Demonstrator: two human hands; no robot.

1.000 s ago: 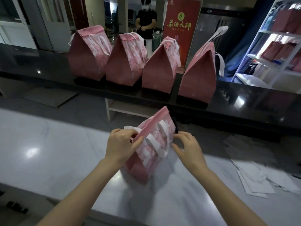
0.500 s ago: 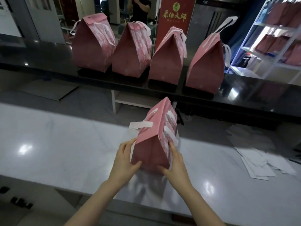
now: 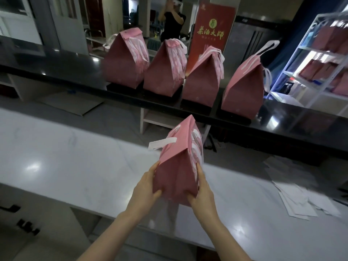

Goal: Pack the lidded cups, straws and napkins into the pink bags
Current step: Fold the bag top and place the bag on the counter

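- White table [image 3: 75,166]: glossy pale marbled top, spanning the lower half from its left edge to its right edge.
- Black counter [image 3: 56,72]: shiny and higher, just beyond the table's far edge, running across the whole view.
- Shelf rack [image 3: 320,89]: white frame past the counter's right end, with more pink bags on its shelves.
- Red banner [image 3: 212,32]: upright behind the counter, gold characters on it; just left of it, a person in black [image 3: 172,21] with arms raised.
- Row of pink bags [image 3: 122,68]: four on the counter, side by side near its middle, tops folded shut, white handles drooping or sticking up.
- Held bag [image 3: 175,181]: pink, top closed to a ridge that leans away, over the middle of the table, clamped between both hands. Cannot tell whether its bottom touches the tabletop; contents hidden.
- White papers [image 3: 293,200]: loose sheets scattered by the table's right edge, well apart from the held bag.
- Left hand [image 3: 146,187]: gripping the held bag's left side low down, thumb curled onto the near face, fingers hidden behind the side.
- Right hand [image 3: 202,193]: gripping the right side at the same height, thumb at the bottom near corner, fingers laid up along the patterned face.
- White handle [image 3: 162,144]: a flat strip jutting left from the held bag's upper part, touching neither hand.
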